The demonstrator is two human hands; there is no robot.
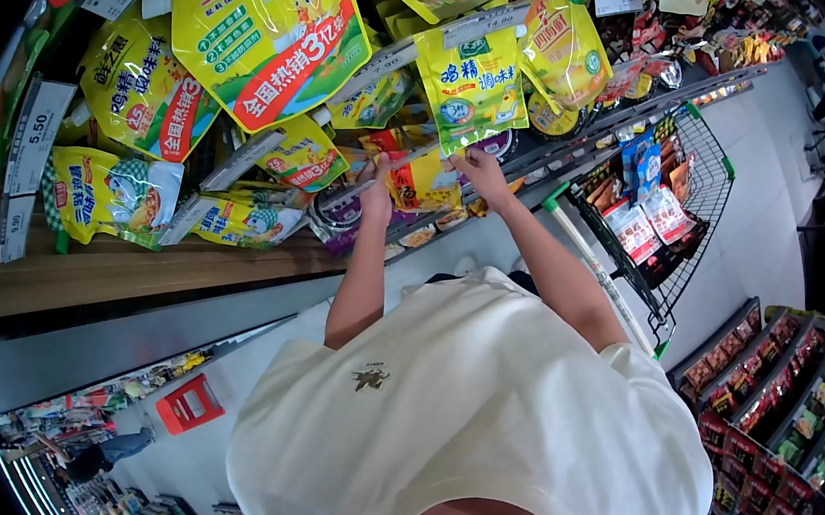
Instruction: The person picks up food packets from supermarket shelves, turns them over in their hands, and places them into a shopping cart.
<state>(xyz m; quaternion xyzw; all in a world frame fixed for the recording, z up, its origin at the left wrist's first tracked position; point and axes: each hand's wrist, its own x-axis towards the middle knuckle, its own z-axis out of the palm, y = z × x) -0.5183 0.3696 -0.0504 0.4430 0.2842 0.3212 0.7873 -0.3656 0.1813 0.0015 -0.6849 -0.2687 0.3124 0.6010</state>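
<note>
My left hand (375,189) is closed at the left edge of a yellow-and-red seasoning packet (424,182), in front of the shelf. At the packet's upper right, my right hand (482,174) has its fingers curled in a pinch. Just above the right hand hangs a yellow-and-green chicken seasoning pouch (471,88); whether the fingertips touch it I cannot tell. Dark round-lidded tubs (337,211) sit beside my left hand, partly hidden.
Yellow seasoning bags (265,36) fill the shelf at upper left, with price tags (40,138) along its rails. To the right stands a shopping cart (707,178) holding several packages. A red step stool (189,405) is on the floor. A display rack (772,381) stands at right.
</note>
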